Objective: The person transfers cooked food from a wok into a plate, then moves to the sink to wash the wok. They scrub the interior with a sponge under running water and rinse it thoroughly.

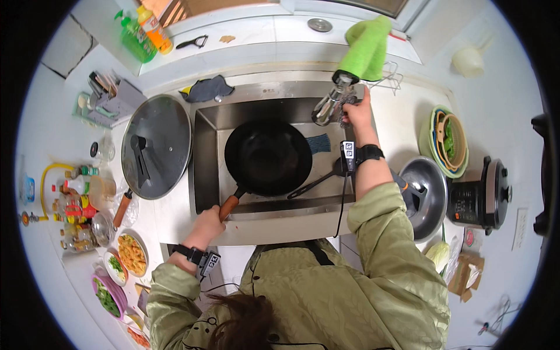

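A black wok [267,157] sits in the stainless steel sink [210,124]. Its wooden handle [229,208] points toward me over the front rim, and my left hand [205,227] is closed around it. At the sink's back right corner, my right hand [359,116] grips a steel wool scrubber [347,109] beside the chrome faucet [329,103]; the fingers are partly hidden. A green cloth [369,50] is draped at the faucet's base. Right of the wok, a blue scouring cloth [319,143] and a black long-handled utensil [313,183] lie on the sink bottom.
Left of the sink stands a glass lid [156,146], with plates of chopped food [131,254] nearer me. On the right are a metal bowl [426,197], stacked basins [444,142] and an electric cooker [479,194]. Soap bottles [138,39] and a peeler [193,42] occupy the windowsill.
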`<state>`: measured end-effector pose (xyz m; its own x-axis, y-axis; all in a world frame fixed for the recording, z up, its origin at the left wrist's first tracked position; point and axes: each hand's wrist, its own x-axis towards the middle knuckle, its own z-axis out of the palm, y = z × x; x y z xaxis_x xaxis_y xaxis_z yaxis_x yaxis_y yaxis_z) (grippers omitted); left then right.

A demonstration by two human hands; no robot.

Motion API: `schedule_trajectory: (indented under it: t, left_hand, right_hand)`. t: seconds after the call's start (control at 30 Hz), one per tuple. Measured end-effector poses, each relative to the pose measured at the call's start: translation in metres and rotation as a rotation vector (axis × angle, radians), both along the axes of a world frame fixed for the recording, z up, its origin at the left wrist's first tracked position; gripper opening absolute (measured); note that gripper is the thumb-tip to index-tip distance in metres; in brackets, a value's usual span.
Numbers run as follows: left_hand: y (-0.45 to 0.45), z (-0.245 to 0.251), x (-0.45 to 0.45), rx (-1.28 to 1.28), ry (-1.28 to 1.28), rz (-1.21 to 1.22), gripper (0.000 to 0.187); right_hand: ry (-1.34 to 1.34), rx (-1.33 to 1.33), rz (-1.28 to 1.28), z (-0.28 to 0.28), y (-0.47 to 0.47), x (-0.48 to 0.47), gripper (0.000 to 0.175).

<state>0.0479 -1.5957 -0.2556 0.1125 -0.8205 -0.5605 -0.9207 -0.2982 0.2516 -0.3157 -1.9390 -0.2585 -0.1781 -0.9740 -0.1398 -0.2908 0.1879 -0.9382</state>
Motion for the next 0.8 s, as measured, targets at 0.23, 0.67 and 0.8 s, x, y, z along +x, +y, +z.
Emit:
schedule_trajectory:
  t: [0.23,0.67,0.8]
  left_hand:
    - [-0.017,-0.017,-0.012,0.038,-0.150,0.031,0.018]
    - [-0.046,-0.040,-0.016,0.001,-0.076,-0.017,0.019]
    - [-0.047,-0.055,-0.009,-0.028,-0.118,0.006,0.018]
  right_hand:
    - [0.117,-0.005,0.080,-0.019,-0.010,0.009,0.080]
    - [0.310,0.177,0.117,-0.130,0.071,0.034,0.039]
    - [0.567,0.473,0.455,-0.166,0.083,0.042,0.041]
